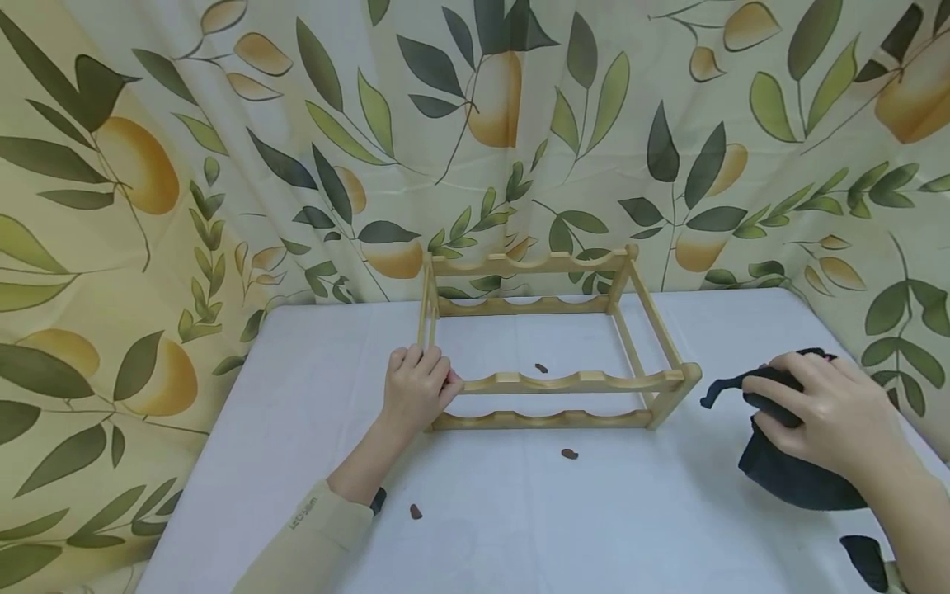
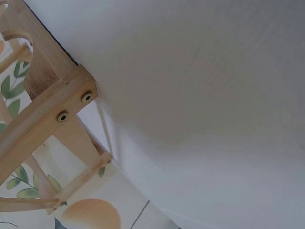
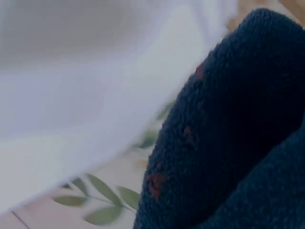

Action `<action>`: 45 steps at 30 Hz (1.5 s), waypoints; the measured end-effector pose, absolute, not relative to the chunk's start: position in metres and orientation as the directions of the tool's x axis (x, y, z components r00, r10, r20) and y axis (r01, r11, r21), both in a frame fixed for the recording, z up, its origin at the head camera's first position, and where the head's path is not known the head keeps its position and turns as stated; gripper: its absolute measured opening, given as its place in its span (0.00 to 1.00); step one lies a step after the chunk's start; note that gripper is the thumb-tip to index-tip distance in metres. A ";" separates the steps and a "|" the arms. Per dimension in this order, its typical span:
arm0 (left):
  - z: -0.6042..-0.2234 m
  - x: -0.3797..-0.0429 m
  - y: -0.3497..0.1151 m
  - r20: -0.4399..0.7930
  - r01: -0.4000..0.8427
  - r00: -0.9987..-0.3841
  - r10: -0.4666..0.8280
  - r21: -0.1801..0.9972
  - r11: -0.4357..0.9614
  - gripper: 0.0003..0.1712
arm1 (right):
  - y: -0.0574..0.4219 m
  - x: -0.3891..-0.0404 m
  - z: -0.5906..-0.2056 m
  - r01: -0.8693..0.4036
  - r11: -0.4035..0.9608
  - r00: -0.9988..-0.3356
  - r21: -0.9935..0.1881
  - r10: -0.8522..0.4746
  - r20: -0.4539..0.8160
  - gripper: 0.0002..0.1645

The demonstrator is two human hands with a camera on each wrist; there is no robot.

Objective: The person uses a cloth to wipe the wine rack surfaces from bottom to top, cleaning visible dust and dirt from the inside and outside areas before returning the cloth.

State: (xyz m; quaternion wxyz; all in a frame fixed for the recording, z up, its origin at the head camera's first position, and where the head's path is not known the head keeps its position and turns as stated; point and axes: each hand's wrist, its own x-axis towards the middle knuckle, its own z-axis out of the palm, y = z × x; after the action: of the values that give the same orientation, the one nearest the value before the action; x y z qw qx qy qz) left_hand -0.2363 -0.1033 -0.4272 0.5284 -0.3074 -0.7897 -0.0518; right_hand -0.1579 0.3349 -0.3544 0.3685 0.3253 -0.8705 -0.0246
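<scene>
A light wooden rack [image 1: 571,383] with scalloped rails stands on the white-covered table. My left hand [image 1: 419,388] grips its front left corner, fingers curled over the wood. In the left wrist view, the rack's end bar [image 2: 35,125] shows two screws; the hand itself is out of that view. On the right, my right hand [image 1: 834,412] holds a bunched dark blue cloth [image 1: 794,474] above the table. Close up in the right wrist view, the fuzzy cloth [image 3: 228,119] fills the right side, with small reddish bits [image 3: 156,185] on its surface.
Small brown pieces lie on the white tablecloth [image 1: 505,528]: one piece [image 1: 541,369] inside the rack's frame, another piece [image 1: 569,454] in front of it, and a third piece [image 1: 416,511] nearer the left forearm. A leaf-and-fruit patterned curtain [image 1: 475,165] hangs behind the table.
</scene>
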 end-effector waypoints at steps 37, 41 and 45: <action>-0.428 -0.240 -0.104 0.868 0.547 -0.235 0.437 -0.253 0.798 0.14 | 0.341 -0.160 -0.474 -0.370 0.927 -0.905 0.055 -0.373 0.206 0.22; -0.429 -0.240 -0.103 0.870 0.546 -0.226 0.438 -0.259 0.797 0.13 | 0.343 -0.161 -0.475 -0.353 0.934 -0.914 0.048 -0.356 0.197 0.21; -0.430 -0.240 -0.102 0.868 0.549 -0.230 0.440 -0.258 0.795 0.12 | 0.343 -0.160 -0.476 -0.342 0.939 -0.919 0.039 -0.343 0.195 0.22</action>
State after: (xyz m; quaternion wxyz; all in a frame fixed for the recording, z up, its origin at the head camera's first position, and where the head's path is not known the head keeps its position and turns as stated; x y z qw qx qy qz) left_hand -0.2405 -0.1025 -0.4299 0.5340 -0.3162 -0.7825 -0.0510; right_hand -0.1598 0.3427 -0.4764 0.0997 0.1749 -0.9795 -0.0021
